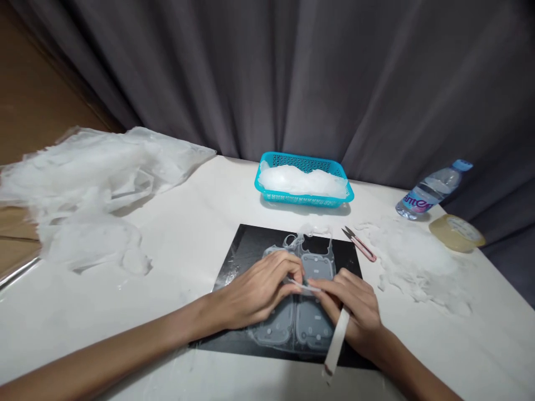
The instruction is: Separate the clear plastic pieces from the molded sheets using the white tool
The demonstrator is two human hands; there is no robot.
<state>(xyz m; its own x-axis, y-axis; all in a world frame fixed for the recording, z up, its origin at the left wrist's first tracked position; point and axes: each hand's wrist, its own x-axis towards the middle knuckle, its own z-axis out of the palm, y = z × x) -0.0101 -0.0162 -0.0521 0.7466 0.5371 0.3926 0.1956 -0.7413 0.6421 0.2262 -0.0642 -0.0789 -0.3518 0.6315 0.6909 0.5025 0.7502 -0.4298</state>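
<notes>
White stick [337,340] aslant, near end leftward

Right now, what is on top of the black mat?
Translucent, rounded panels lie on the mat; the left hand and right hand cover some parts, which cannot be seen.

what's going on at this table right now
A person's left hand and right hand pinch a thin pale piece between them, above a plastic sheet on a black mat. The right hand also holds a white stick. Behind the mat stands a blue basket with a white heap in it; small scissors and white scraps lie to the right.
</notes>
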